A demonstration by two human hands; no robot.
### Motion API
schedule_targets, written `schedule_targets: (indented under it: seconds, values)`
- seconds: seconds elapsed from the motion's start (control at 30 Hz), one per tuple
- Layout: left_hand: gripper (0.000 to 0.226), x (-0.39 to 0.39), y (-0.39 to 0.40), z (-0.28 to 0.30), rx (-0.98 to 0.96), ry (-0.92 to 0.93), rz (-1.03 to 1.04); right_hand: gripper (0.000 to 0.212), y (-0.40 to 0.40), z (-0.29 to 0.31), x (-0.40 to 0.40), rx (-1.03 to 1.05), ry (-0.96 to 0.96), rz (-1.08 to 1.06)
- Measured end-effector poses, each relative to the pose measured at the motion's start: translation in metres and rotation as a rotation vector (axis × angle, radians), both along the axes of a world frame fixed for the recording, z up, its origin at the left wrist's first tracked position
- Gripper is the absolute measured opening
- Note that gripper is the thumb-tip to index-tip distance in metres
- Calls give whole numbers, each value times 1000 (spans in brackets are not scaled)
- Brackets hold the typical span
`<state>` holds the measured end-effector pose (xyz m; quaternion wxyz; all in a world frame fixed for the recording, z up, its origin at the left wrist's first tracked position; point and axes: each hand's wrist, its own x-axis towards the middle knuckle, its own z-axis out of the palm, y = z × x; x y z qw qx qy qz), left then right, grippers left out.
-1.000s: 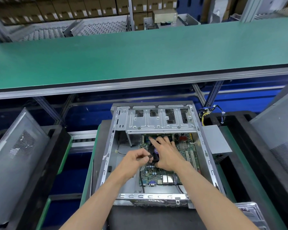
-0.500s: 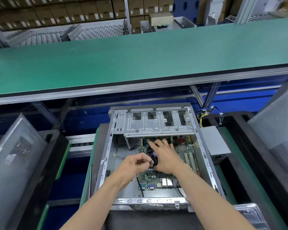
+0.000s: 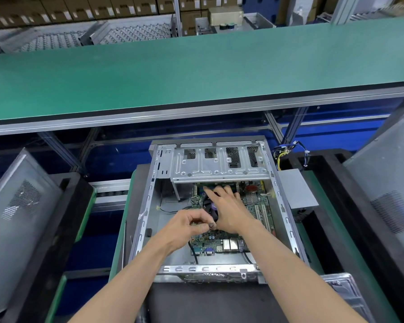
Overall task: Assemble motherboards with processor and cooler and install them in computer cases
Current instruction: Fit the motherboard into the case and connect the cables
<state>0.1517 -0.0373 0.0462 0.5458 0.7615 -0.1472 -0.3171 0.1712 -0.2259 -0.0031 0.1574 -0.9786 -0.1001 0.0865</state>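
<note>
An open silver computer case [image 3: 145,220] lies flat in front of me with a green motherboard [image 3: 254,203] inside. A black cooler fan [image 3: 211,207] sits on the board, mostly hidden under my right hand [image 3: 229,212]. That hand lies flat on the cooler with its fingers stretched forward. My left hand [image 3: 189,226] is just left of the cooler, its fingers curled and pinching a small dark connector [image 3: 211,225] at the cooler's near edge. A metal drive cage [image 3: 219,163] spans the far end of the case.
A grey power supply [image 3: 296,192] with a wire bundle [image 3: 287,152] sits right of the case. Grey case panels [image 3: 21,206] lean in black trays on both sides. A long green conveyor [image 3: 196,73] runs across above. A clear plastic tray [image 3: 343,292] lies at the lower right.
The view has shifted slightly. My left hand has drawn a little nearer to me with its pinched connector; my right hand stays on the cooler.
</note>
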Motion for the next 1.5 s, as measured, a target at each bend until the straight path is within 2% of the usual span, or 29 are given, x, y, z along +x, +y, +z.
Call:
schedule_targets:
  seconds: [0.17,0.3,0.37,0.47,0.57,0.77,1.03,1.5]
  values:
    - [15,1,0,-3,20,12,-9,111,0,1,0,6,-6,-4]
    - [18,1,0,-8,111,-46,33,109,0,1,-1,13,9,-8]
    - [14,3,0,-10,210,-86,75,109,0,2,-1,9,14,-9]
    - [6,6,1,-14,458,-269,87,110,1,2,-1,4,27,-9]
    - [12,9,0,-20,614,-404,-8,111,1,1,0,-7,27,-5]
    - [10,12,-5,-25,810,-435,-309,111,0,0,1,-17,27,0]
    - [10,15,-14,-25,847,-547,-438,109,0,3,0,-18,39,0]
    - [12,22,-15,-34,858,-509,-515,107,0,6,-2,-2,52,1]
